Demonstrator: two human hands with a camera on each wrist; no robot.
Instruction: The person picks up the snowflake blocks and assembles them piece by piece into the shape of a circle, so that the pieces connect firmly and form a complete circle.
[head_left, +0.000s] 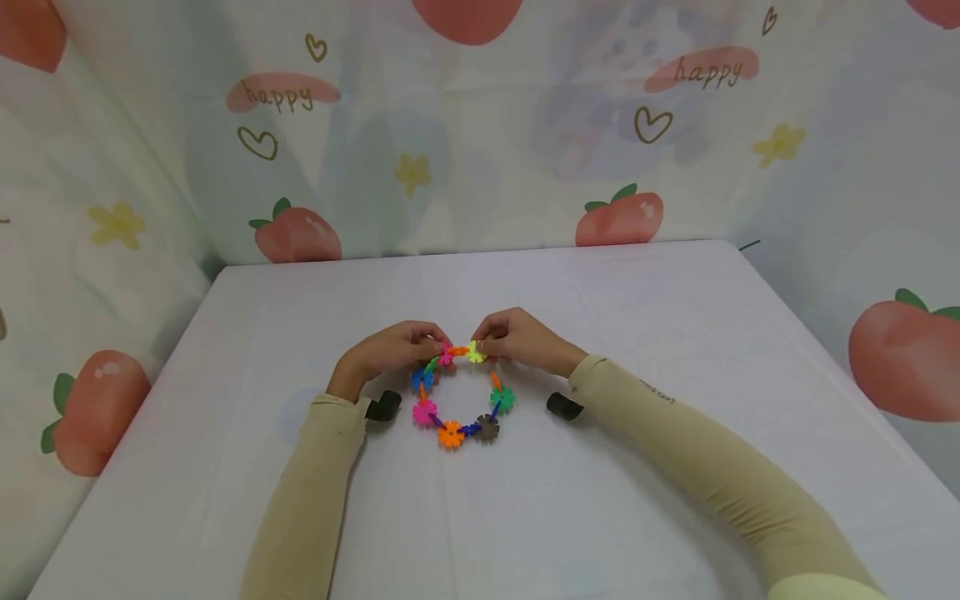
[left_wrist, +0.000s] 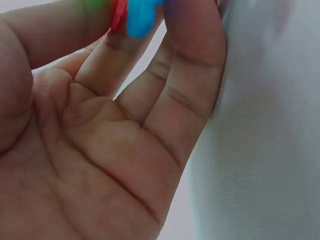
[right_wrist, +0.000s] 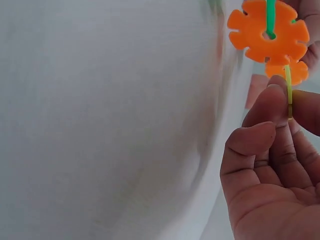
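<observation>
Notched plastic flower discs (head_left: pixel 451 434), linked edge to edge in many colours, form a ring above or on the white tabletop. At the ring's far side my left hand (head_left: pixel 393 346) pinches a pink disc (head_left: pixel 446 356). Beside it, my right hand (head_left: pixel 525 342) pinches a yellow-green disc (head_left: pixel 476 352) between thumb and finger. An orange disc (head_left: pixel 460 351) sits between those two. In the right wrist view the yellow disc (right_wrist: pixel 289 92) stands edge-on, with an orange disc (right_wrist: pixel 269 32) near it. Fingers partly hide the pieces in the left wrist view.
A white cloth covers the table (head_left: pixel 600 500). Printed curtains (head_left: pixel 480 125) with fruit and "happy" lettering hang behind and at both sides. Black wrist-worn pieces (head_left: pixel 384 406) show beside both sleeves.
</observation>
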